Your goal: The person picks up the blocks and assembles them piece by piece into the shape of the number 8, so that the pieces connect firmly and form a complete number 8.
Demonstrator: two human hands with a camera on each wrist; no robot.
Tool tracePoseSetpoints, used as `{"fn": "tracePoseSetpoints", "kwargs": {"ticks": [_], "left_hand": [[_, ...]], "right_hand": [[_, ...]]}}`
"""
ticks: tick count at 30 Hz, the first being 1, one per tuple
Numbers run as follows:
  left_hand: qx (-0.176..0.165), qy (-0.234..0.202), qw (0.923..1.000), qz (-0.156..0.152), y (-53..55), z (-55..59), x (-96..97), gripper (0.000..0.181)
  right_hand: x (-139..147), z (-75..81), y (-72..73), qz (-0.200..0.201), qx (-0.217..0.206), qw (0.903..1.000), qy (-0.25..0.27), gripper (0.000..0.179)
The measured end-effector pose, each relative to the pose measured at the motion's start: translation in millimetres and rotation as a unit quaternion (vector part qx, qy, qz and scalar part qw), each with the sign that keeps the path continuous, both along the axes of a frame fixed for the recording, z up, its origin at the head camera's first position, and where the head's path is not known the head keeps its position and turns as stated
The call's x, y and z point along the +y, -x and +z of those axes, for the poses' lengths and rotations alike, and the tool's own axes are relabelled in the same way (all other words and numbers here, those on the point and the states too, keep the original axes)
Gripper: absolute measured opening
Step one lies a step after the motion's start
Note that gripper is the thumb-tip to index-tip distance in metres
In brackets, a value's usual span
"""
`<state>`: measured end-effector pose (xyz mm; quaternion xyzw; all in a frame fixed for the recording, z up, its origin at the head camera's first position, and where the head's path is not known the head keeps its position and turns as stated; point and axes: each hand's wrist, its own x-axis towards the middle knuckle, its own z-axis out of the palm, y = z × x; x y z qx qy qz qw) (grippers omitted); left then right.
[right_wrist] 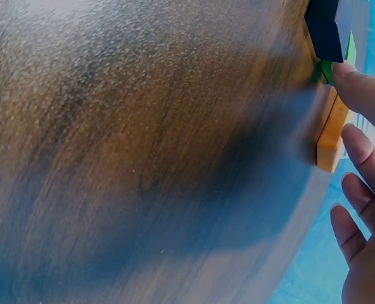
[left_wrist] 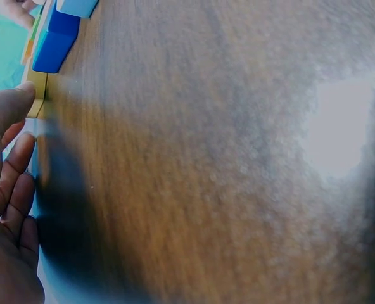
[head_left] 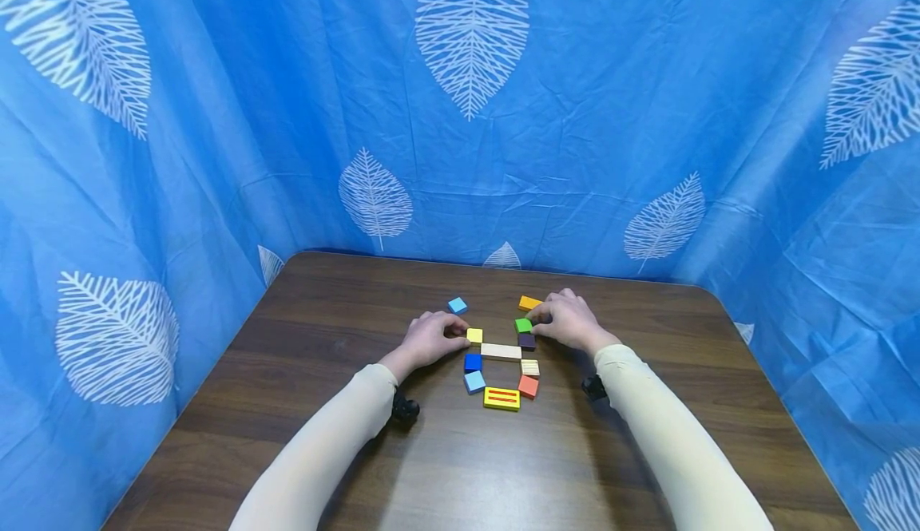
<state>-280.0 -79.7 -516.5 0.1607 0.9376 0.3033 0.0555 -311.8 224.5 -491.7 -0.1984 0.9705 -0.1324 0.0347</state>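
Note:
My left hand (head_left: 434, 337) pinches a small yellow block (head_left: 474, 336) at its left side; in the left wrist view the thumb (left_wrist: 16, 104) lies against it, while the other fingers are partly hidden. Opposite, my right hand (head_left: 568, 319) holds a green block (head_left: 523, 326) between thumb and index finger. That green block (right_wrist: 327, 71) is mostly covered by the thumb and a dark block in the right wrist view. The dark block (head_left: 527, 342) sits just nearer than the green one. A long cream block (head_left: 501, 351) lies between the two sides.
Nearer stand a blue block (head_left: 473, 363), a light blue block (head_left: 474, 382), a striped block (head_left: 529, 368), an orange-red block (head_left: 528, 387) and a yellow block with red stripes (head_left: 501, 399). Farther back lie another light blue block (head_left: 457, 305) and an orange block (head_left: 529, 303). Blue curtains (head_left: 302, 116) surround the wooden table (head_left: 251, 403).

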Motion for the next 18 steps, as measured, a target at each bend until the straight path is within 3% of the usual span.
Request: {"fn": "tracePoseSetpoints", "kwargs": {"ticks": [18], "left_hand": [[-0.008, -0.020, 0.9997, -0.007, 3.0, 0.9, -3.5, 0.034]], "right_hand": [[-0.6, -0.2, 1.3, -0.010, -0.012, 0.9998, 0.008, 0.027]]}}
